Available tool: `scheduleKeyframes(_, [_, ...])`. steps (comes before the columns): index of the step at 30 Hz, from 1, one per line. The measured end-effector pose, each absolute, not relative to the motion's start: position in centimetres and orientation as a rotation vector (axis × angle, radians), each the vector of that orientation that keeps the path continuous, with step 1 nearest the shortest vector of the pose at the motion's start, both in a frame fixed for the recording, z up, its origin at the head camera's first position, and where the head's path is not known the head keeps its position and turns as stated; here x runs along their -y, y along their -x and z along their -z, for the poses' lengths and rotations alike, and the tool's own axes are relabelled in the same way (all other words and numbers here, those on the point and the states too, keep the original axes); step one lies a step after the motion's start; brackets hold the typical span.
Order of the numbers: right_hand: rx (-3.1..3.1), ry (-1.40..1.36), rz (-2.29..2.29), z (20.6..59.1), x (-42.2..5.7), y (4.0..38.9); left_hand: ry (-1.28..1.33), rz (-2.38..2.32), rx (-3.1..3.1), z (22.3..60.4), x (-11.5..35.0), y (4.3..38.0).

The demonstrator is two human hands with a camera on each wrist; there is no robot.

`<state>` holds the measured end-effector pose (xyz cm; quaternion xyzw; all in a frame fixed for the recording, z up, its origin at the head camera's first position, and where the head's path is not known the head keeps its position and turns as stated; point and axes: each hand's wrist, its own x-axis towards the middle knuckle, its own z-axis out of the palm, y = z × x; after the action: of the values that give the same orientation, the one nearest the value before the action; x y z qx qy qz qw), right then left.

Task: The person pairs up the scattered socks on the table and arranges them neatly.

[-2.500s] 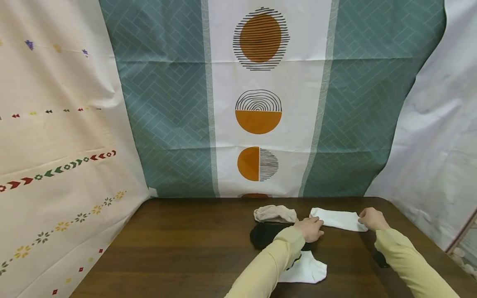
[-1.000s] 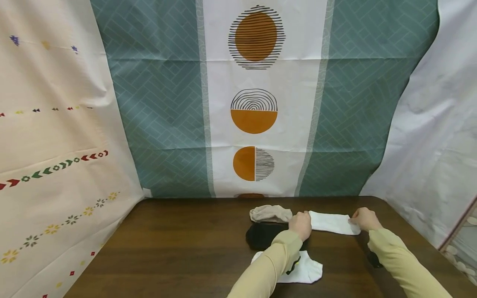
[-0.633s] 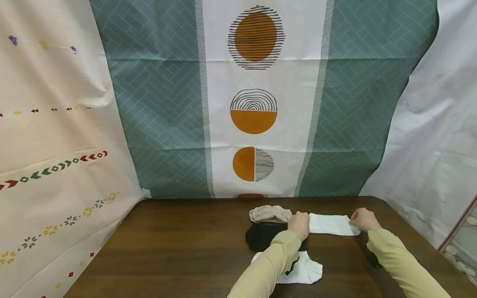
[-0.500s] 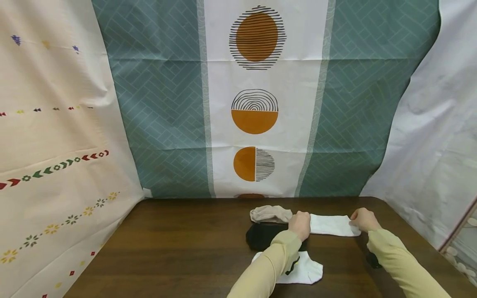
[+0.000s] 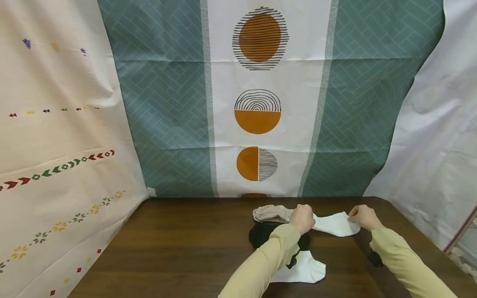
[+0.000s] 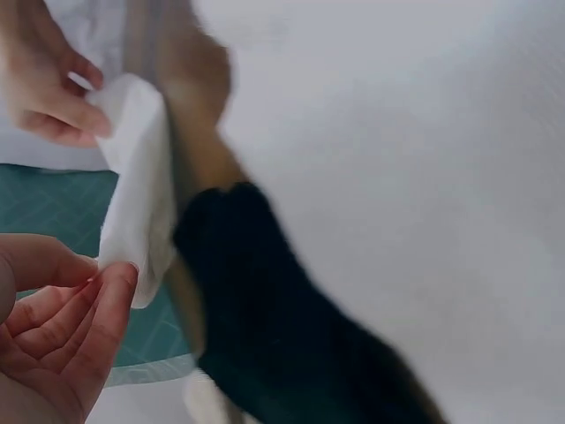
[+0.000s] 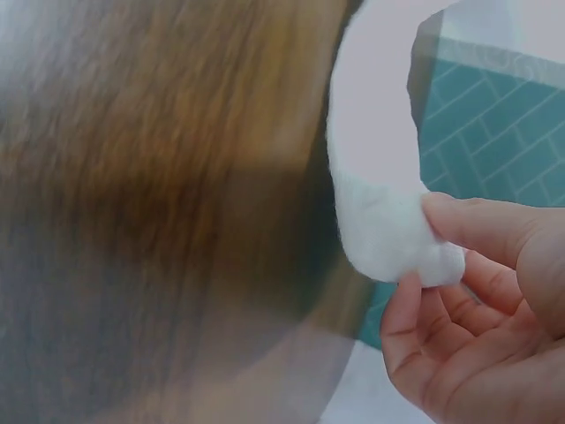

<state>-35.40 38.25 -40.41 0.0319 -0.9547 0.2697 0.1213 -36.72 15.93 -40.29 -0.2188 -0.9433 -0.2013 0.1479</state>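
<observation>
My left hand [image 5: 302,218] grips one end of a white sock [image 5: 334,224], and my right hand [image 5: 364,217] pinches the other. Stretched between the hands, the sock sags in the middle. Thumb and fingertips of the left hand meet at the sock's end in the left wrist view, where the right hand [image 6: 48,84] also shows. In the right wrist view, the thumb and fingers pinch the sock's rounded end [image 7: 388,238]. Beside the left hand lie a beige sock [image 5: 272,213] and a black sock [image 5: 260,234], partly hidden by the hand and sleeve.
Nearer the front lies a white ankle sock [image 5: 305,269], partly covered by the left sleeve. All rest on the right half of a dark wooden table [image 5: 179,248]. Patterned cloths [image 5: 167,124] hang behind and at the sides. A small dark object [image 5: 374,258] shows under the right wrist.
The left hand has gone from lying over the white sock's left end to gripping it. Both hands have risen slightly, and the sock, flat before, now bends between them.
</observation>
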Motion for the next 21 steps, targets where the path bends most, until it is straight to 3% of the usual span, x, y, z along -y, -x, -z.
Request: scheduleKeyframes(21, [2.769, -0.209, -0.807, 38.4, -35.2, 34.5, 0.772, 0.699, 2.619, 36.8, -12.2, 35.3])
